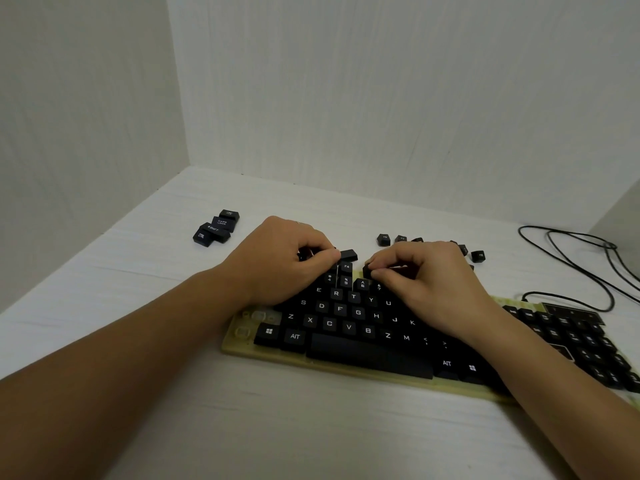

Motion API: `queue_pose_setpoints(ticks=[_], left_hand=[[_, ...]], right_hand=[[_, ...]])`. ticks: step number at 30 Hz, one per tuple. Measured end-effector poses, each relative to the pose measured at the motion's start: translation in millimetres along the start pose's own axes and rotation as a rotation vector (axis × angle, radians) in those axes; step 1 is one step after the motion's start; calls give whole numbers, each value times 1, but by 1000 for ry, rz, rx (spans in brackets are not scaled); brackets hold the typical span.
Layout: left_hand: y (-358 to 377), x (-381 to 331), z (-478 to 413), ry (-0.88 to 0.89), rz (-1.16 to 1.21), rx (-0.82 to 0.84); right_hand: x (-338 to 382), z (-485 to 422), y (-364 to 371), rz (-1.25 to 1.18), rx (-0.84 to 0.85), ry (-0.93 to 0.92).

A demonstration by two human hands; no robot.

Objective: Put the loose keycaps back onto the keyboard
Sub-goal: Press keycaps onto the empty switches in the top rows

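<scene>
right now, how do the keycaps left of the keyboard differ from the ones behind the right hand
The left keycaps are wide (ctrl, shift, caps lock) and touching; the right keycaps are small and spaced in a row. The left keycaps lie in full view; the right hand hides some right keycaps. Both are black, loose on the table.

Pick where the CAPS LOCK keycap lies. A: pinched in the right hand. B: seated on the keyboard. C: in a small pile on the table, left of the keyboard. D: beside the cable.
C: the CAPS LOCK keycap lies in the pile on the table, beyond the left hand and off the keyboard.
</scene>
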State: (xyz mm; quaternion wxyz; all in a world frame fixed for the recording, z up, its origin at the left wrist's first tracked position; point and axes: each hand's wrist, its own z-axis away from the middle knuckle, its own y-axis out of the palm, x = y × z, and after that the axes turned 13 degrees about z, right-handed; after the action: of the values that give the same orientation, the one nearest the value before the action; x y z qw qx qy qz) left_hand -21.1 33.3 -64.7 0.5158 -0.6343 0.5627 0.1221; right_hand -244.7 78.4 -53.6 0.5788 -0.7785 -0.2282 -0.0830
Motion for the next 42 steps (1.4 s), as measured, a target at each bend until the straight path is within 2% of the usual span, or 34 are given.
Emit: queue_pose_setpoints(ticks=[22,30,39,42], left_hand=[[1,3,0,-9,6,-16],[0,5,-1,-4,2,-9],[1,3,0,0,-4,-4],[0,3,0,3,-2,-8]], right_hand=[[3,-1,0,60,41,-49],[3,3,3,34,1,-61],[6,2,1,-123,-79,27],[7,2,0,-103,-85,52]])
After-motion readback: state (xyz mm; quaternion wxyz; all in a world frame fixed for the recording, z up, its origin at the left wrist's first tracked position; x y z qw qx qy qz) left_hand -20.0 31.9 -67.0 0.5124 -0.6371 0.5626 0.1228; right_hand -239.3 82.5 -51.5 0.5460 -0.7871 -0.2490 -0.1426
